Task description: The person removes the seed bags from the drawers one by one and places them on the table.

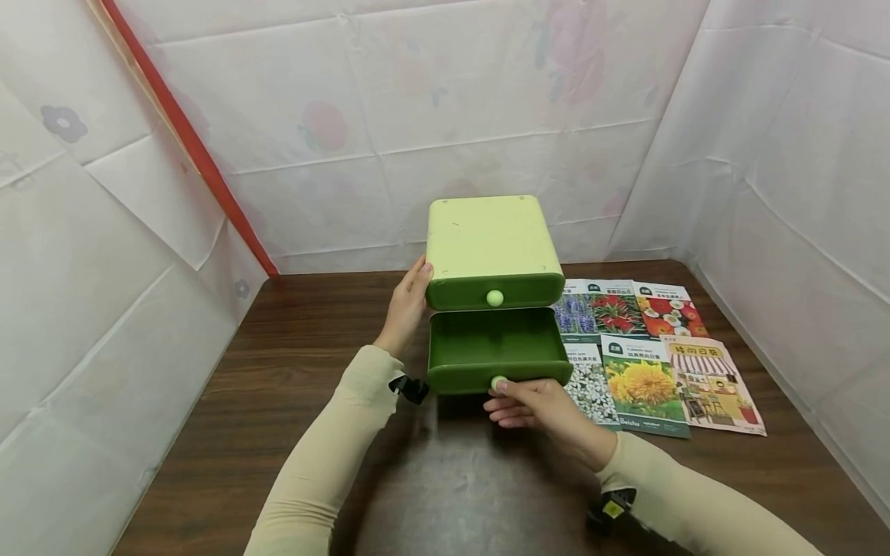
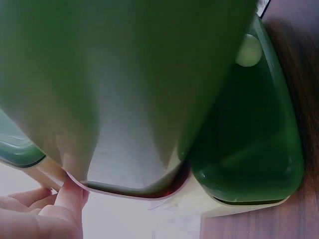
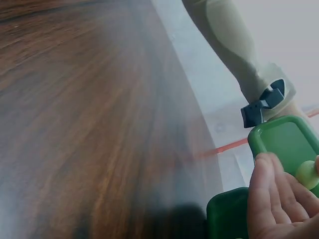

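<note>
A small cabinet [image 1: 494, 235] with a pale yellow-green shell and dark green drawers stands near the back of the table. Its middle drawer [image 1: 497, 340] is pulled out, with a bare green inside. My right hand [image 1: 538, 409] pinches the round knob [image 1: 497, 383] of that drawer between thumb and fingers. On the cabinet's left side rests my left hand [image 1: 405, 309], its fingers [image 2: 70, 199] extended along the shell by the front edge. The top drawer [image 1: 459, 293] is closed. A lower drawer [image 2: 254, 134] with a pale knob shows in the left wrist view, hidden in the head view.
Several flower packets lie on the table right of the cabinet, among them a yellow-flower packet [image 1: 647, 382] and a pink packet [image 1: 716, 386]. White cloth walls [image 1: 389, 139] enclose the dark wooden table [image 1: 278, 355] at the back and sides.
</note>
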The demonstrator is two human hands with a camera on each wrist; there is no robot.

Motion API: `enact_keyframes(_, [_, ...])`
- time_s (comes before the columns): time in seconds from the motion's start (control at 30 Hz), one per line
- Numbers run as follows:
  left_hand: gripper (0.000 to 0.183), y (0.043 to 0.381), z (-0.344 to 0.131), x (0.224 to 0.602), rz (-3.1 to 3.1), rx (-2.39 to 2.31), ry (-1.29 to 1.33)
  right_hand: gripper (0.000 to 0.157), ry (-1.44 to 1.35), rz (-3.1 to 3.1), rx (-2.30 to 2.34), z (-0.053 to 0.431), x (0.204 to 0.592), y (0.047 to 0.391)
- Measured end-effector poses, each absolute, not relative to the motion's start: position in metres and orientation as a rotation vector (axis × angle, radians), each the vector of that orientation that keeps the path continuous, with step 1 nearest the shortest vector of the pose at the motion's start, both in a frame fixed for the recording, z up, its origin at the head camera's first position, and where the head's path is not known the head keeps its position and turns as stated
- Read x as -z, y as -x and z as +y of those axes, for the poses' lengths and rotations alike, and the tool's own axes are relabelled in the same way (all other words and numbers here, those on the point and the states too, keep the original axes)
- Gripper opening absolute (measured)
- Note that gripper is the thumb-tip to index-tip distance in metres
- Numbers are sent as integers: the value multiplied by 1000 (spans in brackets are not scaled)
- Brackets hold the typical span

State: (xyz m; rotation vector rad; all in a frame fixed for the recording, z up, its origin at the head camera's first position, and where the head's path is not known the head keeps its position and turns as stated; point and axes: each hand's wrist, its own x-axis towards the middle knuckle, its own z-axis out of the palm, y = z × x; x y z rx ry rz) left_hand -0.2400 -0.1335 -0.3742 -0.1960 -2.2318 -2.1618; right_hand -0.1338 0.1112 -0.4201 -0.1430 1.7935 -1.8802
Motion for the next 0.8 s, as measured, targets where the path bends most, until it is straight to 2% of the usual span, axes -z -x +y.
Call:
enact_keyframes(0.4, [66, 239, -134, 372, -2265, 2135, 183, 60, 50, 1559, 1958, 110, 410, 151])
enact_keyframes(0.8, [67, 239, -133, 372, -2247, 2152, 165, 54, 56, 1499, 1987, 109, 410, 173])
